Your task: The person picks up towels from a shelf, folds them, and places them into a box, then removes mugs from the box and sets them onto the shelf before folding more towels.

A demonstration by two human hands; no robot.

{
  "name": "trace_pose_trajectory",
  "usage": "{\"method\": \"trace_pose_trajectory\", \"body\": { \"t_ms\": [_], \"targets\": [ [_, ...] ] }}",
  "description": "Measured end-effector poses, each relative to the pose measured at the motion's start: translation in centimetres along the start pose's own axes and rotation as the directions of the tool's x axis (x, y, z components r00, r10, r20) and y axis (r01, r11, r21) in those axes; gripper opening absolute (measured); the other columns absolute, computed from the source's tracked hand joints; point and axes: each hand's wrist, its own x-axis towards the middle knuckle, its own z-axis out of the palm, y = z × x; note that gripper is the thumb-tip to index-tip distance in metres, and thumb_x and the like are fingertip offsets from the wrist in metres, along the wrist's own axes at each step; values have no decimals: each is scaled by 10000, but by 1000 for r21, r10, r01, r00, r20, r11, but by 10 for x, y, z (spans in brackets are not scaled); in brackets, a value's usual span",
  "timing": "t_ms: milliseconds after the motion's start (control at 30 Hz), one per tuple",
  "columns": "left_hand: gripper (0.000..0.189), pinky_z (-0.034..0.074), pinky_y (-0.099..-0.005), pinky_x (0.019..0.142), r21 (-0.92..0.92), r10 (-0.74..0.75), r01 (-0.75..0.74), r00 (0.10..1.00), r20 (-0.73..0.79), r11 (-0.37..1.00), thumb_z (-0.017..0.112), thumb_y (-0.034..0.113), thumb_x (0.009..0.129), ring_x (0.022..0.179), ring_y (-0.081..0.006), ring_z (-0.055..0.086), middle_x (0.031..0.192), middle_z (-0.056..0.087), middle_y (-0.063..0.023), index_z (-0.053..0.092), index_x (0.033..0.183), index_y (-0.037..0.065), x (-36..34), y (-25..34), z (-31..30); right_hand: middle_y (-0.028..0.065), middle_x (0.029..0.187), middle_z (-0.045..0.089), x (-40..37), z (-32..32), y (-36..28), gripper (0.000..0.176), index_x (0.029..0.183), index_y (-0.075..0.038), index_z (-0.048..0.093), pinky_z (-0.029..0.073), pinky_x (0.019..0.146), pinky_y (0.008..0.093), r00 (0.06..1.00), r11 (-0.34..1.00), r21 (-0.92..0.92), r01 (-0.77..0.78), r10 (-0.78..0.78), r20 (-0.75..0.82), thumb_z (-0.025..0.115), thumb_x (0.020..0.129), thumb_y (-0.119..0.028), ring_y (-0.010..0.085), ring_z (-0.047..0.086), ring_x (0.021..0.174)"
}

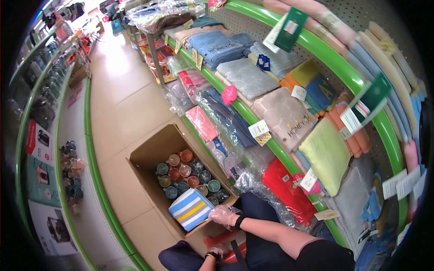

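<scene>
My right hand (224, 216), in a clear plastic glove with a black wristband, grips the near edge of a folded blue, white and yellow striped towel (191, 209). The towel lies in the near corner of an open cardboard box (151, 151) on the floor. Several lidded cups (187, 174) in mixed colours stand upright in the box behind the towel. My left hand (213, 254) is low at the bottom of the view, by my knee and a red stool (226, 239). Its fingers are too small and hidden to read.
A green-edged shelf (271, 144) on the right holds folded towels, bath mats and price tags, with plastic-wrapped textiles (217, 117) on the tier below. A second shelf (68, 171) with boxed goods runs along the left. The tiled aisle (122, 81) stretches away ahead.
</scene>
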Motion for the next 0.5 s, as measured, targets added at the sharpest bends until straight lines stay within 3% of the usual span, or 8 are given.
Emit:
{"method": "trace_pose_trajectory", "body": {
  "t_ms": [67,100,133,267,300,367,467,500],
  "targets": [
    [332,487,-383,881,342,120,-305,875,470,889,530,300,804,1061,-251,608,1069,646,-158,676,1028,102,-3,23,-93,88,625,610,-3,9,4,49,637,-129,603,499,530,407,996,998,-30,50,-52,-75,600,678,-154,275,644,627],
    [314,499,-395,843,164,-87,73,993,81,984,544,301,795,1007,-275,625,1010,660,-155,685,988,96,-8,31,-86,96,622,617,-5,-7,-4,47,641,-124,607,504,529,402,999,998,-60,14,-17,-38,604,674,-157,272,649,629],
    [298,511,-406,805,-154,-381,352,892,-245,923,558,301,786,953,-299,642,951,674,-151,694,947,90,-12,36,-78,108,630,626,-7,-7,-9,67,641,-114,614,510,533,401,999,992,-120,-22,19,-33,598,692,-154,274,650,614],
    [323,489,-440,805,-274,-382,306,877,-292,912,532,315,852,900,-363,624,940,664,-181,651,1013,63,-48,78,-129,140,655,640,-19,5,-28,104,663,-87,645,520,552,415,993,973,-211,-88,103,59,581,731,-133,302,649,596],
    [328,485,-444,804,-445,-381,184,831,-406,876,530,316,858,914,-367,619,950,659,-193,637,1034,61,-72,98,-155,152,663,643,-14,8,-20,116,678,-72,652,520,556,423,995,989,-141,-52,39,-92,569,740,-123,310,650,605],
    [336,483,-434,792,-589,-433,12,691,-579,808,555,323,861,924,-374,612,949,644,-221,608,1075,69,-109,129,-181,133,765,665,-15,1,-32,107,737,-49,660,529,648,411,992,975,-188,-119,126,28,584,746,-125,292,667,737],
    [302,481,-325,792,-706,-513,-283,523,-681,649,603,193,872,883,-207,604,974,632,-97,563,1131,42,-137,160,-175,141,903,667,-30,-10,-48,219,915,-38,669,496,803,417,999,985,-161,-54,53,-10,596,757,-171,276,651,880],
    [307,480,-299,772,-701,-532,-396,460,-711,593,605,150,876,853,-176,591,959,620,-78,542,1153,34,-140,162,-170,160,980,648,-43,-34,-64,289,994,-35,647,472,856,409,984,960,-276,-40,-10,-177,610,758,-199,277,629,948]
  ]
}}
